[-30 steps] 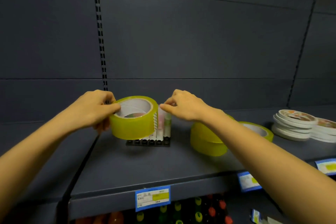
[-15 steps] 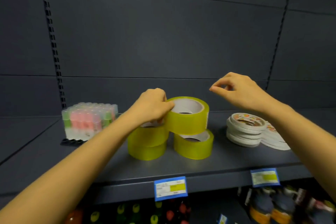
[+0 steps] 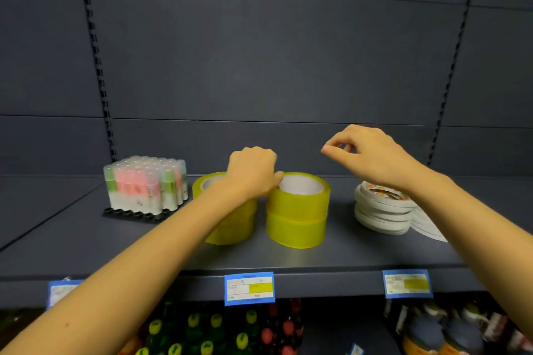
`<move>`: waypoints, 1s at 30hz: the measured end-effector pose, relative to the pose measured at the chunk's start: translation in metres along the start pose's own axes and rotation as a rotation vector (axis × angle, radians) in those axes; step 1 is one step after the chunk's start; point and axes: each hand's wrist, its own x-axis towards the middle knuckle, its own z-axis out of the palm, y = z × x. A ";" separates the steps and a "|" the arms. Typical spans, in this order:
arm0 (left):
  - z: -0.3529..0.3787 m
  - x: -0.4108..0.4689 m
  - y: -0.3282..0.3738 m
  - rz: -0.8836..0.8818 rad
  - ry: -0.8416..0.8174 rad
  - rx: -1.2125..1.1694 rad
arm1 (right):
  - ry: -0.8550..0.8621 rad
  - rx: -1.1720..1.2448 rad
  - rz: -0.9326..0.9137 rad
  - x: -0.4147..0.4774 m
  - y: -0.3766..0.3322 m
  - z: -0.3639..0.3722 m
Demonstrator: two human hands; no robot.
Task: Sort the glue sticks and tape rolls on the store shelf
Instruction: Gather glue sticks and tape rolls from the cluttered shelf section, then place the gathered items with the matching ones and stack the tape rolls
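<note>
Head view: the left grip (image 3: 253, 176) curled over the left rim of the top yellow tape roll (image 3: 300, 196), apparently pinching it. That roll sat flat, core upright, on a second roll (image 3: 295, 232) on the shelf (image 3: 360, 253). The right grip (image 3: 372, 153) hovered empty, fingers loosely bent, up and right of the stack, nearer the white tape rolls (image 3: 380, 210). The glue sticks (image 3: 145, 184) stood well to the left.
</note>
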 end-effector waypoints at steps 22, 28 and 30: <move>-0.123 -0.310 -0.366 -0.719 0.135 0.420 | -0.290 0.275 -0.637 0.056 -0.392 0.167; -0.149 -0.378 -0.453 -0.739 0.128 0.422 | -0.324 0.301 -0.663 0.055 -0.507 0.204; -0.154 -0.396 -0.481 -0.743 0.145 0.425 | -0.338 0.304 -0.665 0.055 -0.543 0.217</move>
